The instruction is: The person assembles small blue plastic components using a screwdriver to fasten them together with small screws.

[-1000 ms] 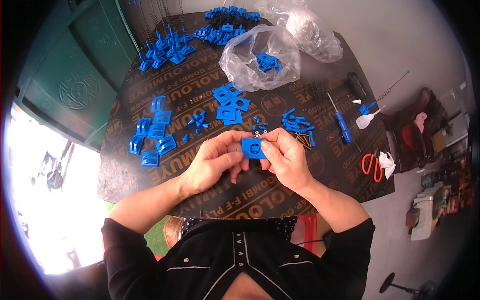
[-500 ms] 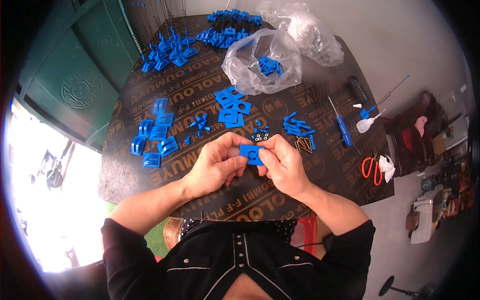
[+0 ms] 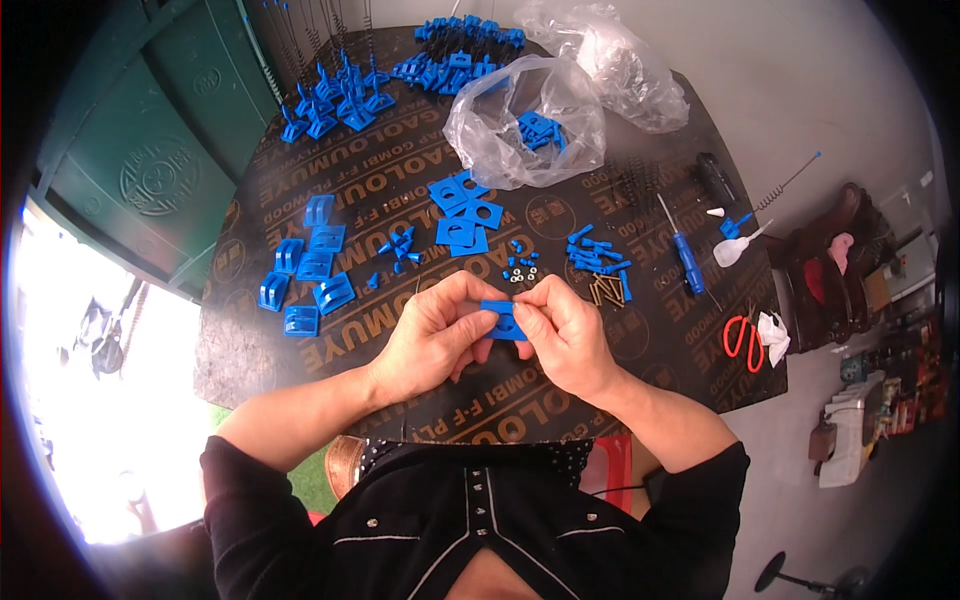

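My left hand (image 3: 437,325) pinches a small blue square plastic plate (image 3: 505,325) with a round hole, thumb on its top face. On the plate's other side, my right hand (image 3: 562,335) grips the upper right edge between thumb and forefinger. Whether a smaller part sits between those fingertips I cannot make out. Just beyond the hands lie small white nuts (image 3: 520,275), tiny blue pieces (image 3: 519,254) and brass-coloured screws (image 3: 607,289). Blue tubes (image 3: 590,250) rest beside the screws. More flat plates with holes (image 3: 456,232) overlap each other farther back.
Curved blue slotted pieces (image 3: 315,265) and blue cone-like pieces (image 3: 401,245) lie left. Finished-looking spring assemblies (image 3: 340,100) stand far left. A clear bag (image 3: 480,130) holds blue parts. Rightward are a screwdriver (image 3: 688,262), a white dropper bottle (image 3: 732,250) and red-handled scissors (image 3: 742,342).
The plate has shifted slightly down and tilted between my hands. My right thumb and forefinger have moved to its upper right edge.
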A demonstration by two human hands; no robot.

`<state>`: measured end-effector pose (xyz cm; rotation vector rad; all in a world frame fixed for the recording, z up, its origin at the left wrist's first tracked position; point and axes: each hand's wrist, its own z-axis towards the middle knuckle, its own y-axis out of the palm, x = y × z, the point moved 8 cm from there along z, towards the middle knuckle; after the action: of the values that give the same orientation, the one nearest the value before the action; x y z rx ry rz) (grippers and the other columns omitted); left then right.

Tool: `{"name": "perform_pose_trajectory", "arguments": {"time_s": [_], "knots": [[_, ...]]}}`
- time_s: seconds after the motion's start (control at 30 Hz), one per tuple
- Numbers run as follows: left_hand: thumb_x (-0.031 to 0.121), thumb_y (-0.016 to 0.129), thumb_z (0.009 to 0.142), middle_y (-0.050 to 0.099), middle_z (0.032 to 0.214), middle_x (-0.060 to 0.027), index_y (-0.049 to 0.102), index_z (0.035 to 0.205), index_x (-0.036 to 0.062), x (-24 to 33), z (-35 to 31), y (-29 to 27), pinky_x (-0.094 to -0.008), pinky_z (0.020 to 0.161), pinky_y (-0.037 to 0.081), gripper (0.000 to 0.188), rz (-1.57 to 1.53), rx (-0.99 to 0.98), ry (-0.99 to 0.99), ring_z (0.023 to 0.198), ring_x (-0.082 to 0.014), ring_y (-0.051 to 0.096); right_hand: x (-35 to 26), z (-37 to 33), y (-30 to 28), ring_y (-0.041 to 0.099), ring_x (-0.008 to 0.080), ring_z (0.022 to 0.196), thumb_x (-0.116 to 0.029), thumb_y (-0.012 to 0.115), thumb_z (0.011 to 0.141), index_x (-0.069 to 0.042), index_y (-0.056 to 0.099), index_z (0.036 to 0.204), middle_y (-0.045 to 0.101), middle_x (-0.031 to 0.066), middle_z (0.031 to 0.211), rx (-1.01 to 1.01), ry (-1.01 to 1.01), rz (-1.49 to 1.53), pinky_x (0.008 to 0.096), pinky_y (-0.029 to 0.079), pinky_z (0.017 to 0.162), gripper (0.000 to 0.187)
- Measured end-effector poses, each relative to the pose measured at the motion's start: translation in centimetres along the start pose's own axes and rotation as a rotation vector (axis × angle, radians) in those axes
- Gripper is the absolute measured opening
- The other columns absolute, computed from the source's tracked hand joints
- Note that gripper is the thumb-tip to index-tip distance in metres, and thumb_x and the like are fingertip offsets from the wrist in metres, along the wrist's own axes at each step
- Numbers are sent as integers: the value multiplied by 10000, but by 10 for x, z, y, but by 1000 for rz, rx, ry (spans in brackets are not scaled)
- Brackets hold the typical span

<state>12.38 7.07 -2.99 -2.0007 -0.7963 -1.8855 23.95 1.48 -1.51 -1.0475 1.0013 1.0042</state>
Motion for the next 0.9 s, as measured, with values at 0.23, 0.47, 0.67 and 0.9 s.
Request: {"name": "perform_pose_trajectory", "arguments": {"time_s": [0.23,0.47,0.67,0.9], "knots": [[137,483,979,552,630,-19,506,1018,33,-2,-2,-1,-178,407,363,113,23,38,-43,468,-40,458,-5,-3,3,564,69,521,-67,558,928,3,500,888,578,34,610,8,-16,-45,214,423,454,99],[120,466,979,556,662,-30,479,965,31,2,-4,1,-200,444,384,91,72,31,-43,526,-62,505,-6,-2,4,591,87,533,-81,550,935,0,499,892,580,38,611,-13,4,-73,218,443,460,105],[95,473,971,561,679,-30,478,938,25,4,-3,1,-217,468,413,77,105,55,-19,551,-71,531,-2,0,5,583,84,530,-92,562,935,-1,497,904,580,35,612,-6,14,-61,220,438,455,116],[106,446,988,560,625,-37,469,993,36,2,-4,5,-175,415,358,74,234,52,125,462,-37,459,3,-2,6,508,53,500,-95,605,913,-7,503,853,561,40,580,20,-2,-96,233,370,438,148]]}}
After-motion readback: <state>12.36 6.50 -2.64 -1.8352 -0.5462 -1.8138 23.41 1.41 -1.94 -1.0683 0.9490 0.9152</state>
